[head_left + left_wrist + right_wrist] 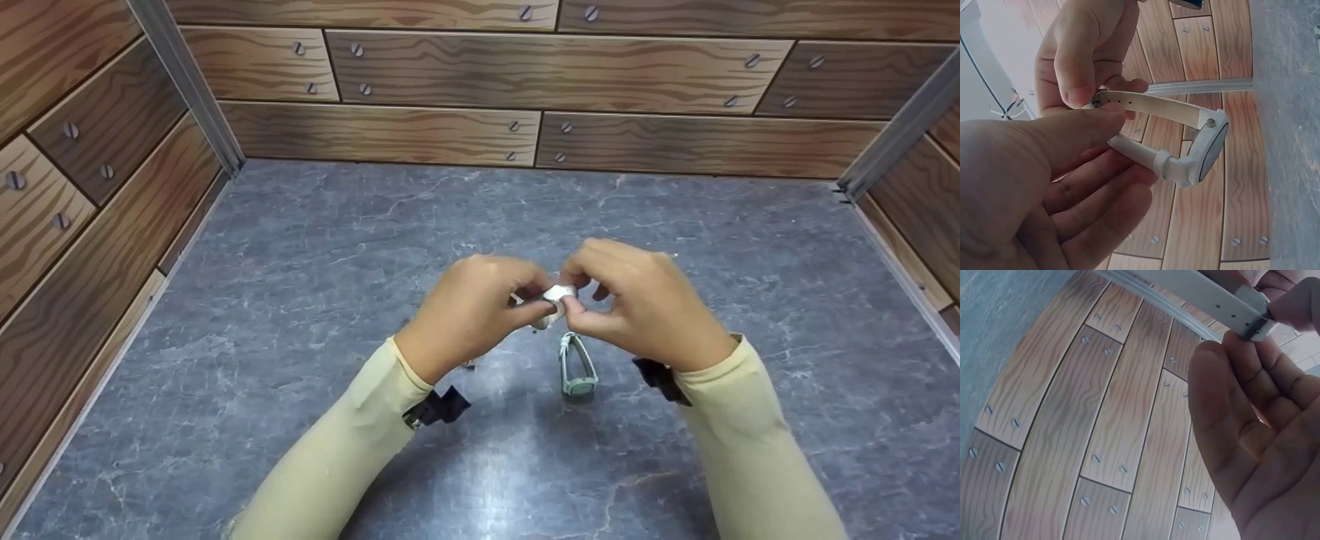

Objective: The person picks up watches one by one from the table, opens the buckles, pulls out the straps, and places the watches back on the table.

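A white wristwatch [1188, 169] is held up between both hands, its strap joined in a loop at the buckle. In the left wrist view the left hand [1089, 169] pinches the strap near the buckle between thumb and fingers. The right hand [637, 300] pinches the buckle end of the strap from the other side. Strap holes and the metal buckle [1255, 329] show in the right wrist view. In the head view the left hand [480, 307] and the right fingers cover much of the watch.
A green wristwatch [580, 386] with its strap looped stands on the grey marbled table [337, 225], just below the hands. A small object [469, 364] peeks out beside the left wrist, mostly hidden. Wood-patterned walls [562, 71] enclose the table at the back and sides.
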Action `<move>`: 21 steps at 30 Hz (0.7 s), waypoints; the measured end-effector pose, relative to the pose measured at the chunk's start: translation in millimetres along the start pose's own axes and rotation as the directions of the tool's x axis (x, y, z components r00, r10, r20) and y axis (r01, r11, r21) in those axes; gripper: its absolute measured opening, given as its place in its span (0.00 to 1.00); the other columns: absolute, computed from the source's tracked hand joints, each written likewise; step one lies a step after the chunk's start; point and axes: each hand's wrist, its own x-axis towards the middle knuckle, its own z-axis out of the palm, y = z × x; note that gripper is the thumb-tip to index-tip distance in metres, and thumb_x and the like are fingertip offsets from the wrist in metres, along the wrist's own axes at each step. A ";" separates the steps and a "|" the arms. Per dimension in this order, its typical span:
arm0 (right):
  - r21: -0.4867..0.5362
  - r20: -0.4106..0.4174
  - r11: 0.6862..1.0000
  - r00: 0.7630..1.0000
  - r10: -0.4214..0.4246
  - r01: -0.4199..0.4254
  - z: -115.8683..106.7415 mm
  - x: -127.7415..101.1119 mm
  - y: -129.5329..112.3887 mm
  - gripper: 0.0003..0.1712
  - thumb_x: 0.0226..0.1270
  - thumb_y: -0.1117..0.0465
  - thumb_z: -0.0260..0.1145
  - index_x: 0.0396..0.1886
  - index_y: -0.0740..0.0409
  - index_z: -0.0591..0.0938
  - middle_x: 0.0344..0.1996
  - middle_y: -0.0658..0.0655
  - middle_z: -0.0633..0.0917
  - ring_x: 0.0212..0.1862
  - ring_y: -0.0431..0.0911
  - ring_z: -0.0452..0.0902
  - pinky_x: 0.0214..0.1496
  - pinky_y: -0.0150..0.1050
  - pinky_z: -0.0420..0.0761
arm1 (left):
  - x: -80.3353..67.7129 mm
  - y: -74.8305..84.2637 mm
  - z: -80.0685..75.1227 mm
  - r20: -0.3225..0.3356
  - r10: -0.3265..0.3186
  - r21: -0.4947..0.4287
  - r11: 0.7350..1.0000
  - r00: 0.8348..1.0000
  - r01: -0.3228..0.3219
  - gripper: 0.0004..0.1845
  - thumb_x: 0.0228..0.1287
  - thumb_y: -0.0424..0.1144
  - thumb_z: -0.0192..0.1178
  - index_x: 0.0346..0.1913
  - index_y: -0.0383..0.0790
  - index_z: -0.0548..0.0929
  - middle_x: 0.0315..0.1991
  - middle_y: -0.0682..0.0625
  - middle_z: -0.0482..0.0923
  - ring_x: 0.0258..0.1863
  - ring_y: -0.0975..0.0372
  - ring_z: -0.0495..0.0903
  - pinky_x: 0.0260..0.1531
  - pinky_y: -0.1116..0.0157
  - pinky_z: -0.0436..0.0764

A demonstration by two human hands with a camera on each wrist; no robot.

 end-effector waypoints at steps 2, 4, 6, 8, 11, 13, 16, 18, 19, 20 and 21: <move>0.048 -0.011 0.999 1.000 0.017 -0.017 0.1 -0.5 1.2 0.11 0.53 0.72 0.66 0.33 0.54 0.80 0.28 0.47 0.81 0.30 0.37 0.78 0.29 0.29 0.81 | 0.7 1.0 0.1 0.000 -0.008 -0.060 0.998 1.000 0.008 0.04 0.68 0.40 0.71 0.39 0.44 0.90 0.35 0.56 0.90 0.33 0.73 0.86 0.34 0.76 0.82; 0.123 -0.017 0.991 0.999 0.048 -0.046 -0.1 -1.0 2.4 0.10 0.55 0.72 0.65 0.33 0.55 0.80 0.29 0.47 0.81 0.31 0.37 0.78 0.29 0.30 0.81 | 1.2 1.3 1.0 -0.004 -0.028 -0.143 0.989 1.000 0.027 0.04 0.67 0.40 0.71 0.40 0.43 0.90 0.35 0.55 0.90 0.32 0.74 0.86 0.34 0.76 0.83; 0.211 -0.022 0.974 0.996 0.090 -0.083 0.4 -1.0 3.6 0.10 0.57 0.73 0.64 0.33 0.55 0.80 0.30 0.47 0.81 0.33 0.38 0.78 0.30 0.31 0.82 | 1.5 1.1 1.9 -0.010 -0.051 -0.226 0.973 0.999 0.047 0.05 0.67 0.39 0.71 0.40 0.42 0.90 0.35 0.54 0.90 0.32 0.74 0.86 0.35 0.75 0.84; 0.291 -0.026 0.949 0.991 0.132 -0.119 1.0 -0.8 4.5 0.10 0.57 0.75 0.64 0.33 0.56 0.80 0.31 0.47 0.82 0.34 0.38 0.78 0.30 0.32 0.82 | 1.6 0.8 2.8 -0.016 -0.074 -0.300 0.952 0.997 0.066 0.05 0.66 0.38 0.72 0.41 0.41 0.90 0.35 0.54 0.90 0.32 0.74 0.86 0.35 0.73 0.86; 0.394 -0.053 0.908 0.983 0.177 -0.142 3.2 0.0 4.7 0.11 0.57 0.78 0.64 0.33 0.58 0.81 0.31 0.49 0.83 0.34 0.40 0.78 0.29 0.32 0.82 | 1.4 0.9 3.6 -0.029 -0.089 -0.380 0.922 0.996 0.072 0.05 0.66 0.36 0.72 0.42 0.40 0.90 0.35 0.53 0.90 0.32 0.72 0.87 0.37 0.70 0.87; 0.447 -0.070 0.883 0.978 0.198 -0.147 3.6 0.8 3.7 0.10 0.58 0.78 0.64 0.33 0.60 0.81 0.30 0.51 0.83 0.33 0.40 0.78 0.29 0.31 0.82 | 1.3 1.6 3.8 -0.037 -0.090 -0.427 0.902 0.995 0.065 0.05 0.66 0.35 0.71 0.42 0.39 0.90 0.35 0.53 0.90 0.32 0.70 0.87 0.37 0.69 0.87; 0.485 -0.061 0.861 0.976 0.207 -0.152 2.2 1.1 2.7 0.07 0.61 0.76 0.65 0.35 0.63 0.82 0.31 0.53 0.84 0.33 0.41 0.79 0.31 0.31 0.82 | 1.7 2.5 3.5 -0.051 -0.068 -0.448 0.893 0.996 0.039 0.04 0.67 0.34 0.70 0.42 0.38 0.89 0.34 0.52 0.90 0.32 0.68 0.88 0.38 0.67 0.88; 0.462 -0.036 0.872 0.979 0.199 -0.160 0.3 0.7 2.7 0.07 0.62 0.75 0.66 0.36 0.61 0.83 0.32 0.52 0.84 0.34 0.41 0.79 0.33 0.31 0.83 | 1.9 2.1 3.2 -0.056 -0.040 -0.397 0.918 0.998 0.015 0.04 0.68 0.35 0.70 0.41 0.38 0.89 0.34 0.53 0.90 0.33 0.70 0.88 0.39 0.68 0.87; 0.442 -0.018 0.882 0.981 0.191 -0.163 -0.5 0.4 2.8 0.08 0.62 0.75 0.67 0.36 0.59 0.83 0.33 0.51 0.85 0.35 0.41 0.80 0.34 0.31 0.83 | 1.8 1.6 3.1 -0.061 -0.022 -0.348 0.938 0.998 0.000 0.03 0.68 0.35 0.70 0.41 0.39 0.88 0.34 0.54 0.89 0.33 0.71 0.87 0.39 0.68 0.87; 0.417 0.001 0.894 0.984 0.180 -0.164 -1.2 0.2 2.9 0.09 0.62 0.74 0.67 0.36 0.58 0.84 0.33 0.50 0.85 0.35 0.41 0.80 0.34 0.31 0.83 | 1.6 0.7 3.0 -0.065 -0.003 -0.287 0.958 0.998 -0.016 0.03 0.68 0.36 0.70 0.40 0.40 0.88 0.35 0.54 0.89 0.33 0.72 0.86 0.40 0.69 0.87; 0.387 0.017 0.908 0.986 0.168 -0.162 -1.5 0.2 2.9 0.10 0.61 0.75 0.67 0.36 0.56 0.84 0.34 0.49 0.85 0.35 0.41 0.80 0.35 0.31 0.83 | 1.3 0.0 2.9 -0.067 0.013 -0.223 0.974 0.998 -0.027 0.03 0.69 0.37 0.70 0.40 0.42 0.88 0.35 0.56 0.89 0.34 0.73 0.86 0.39 0.70 0.86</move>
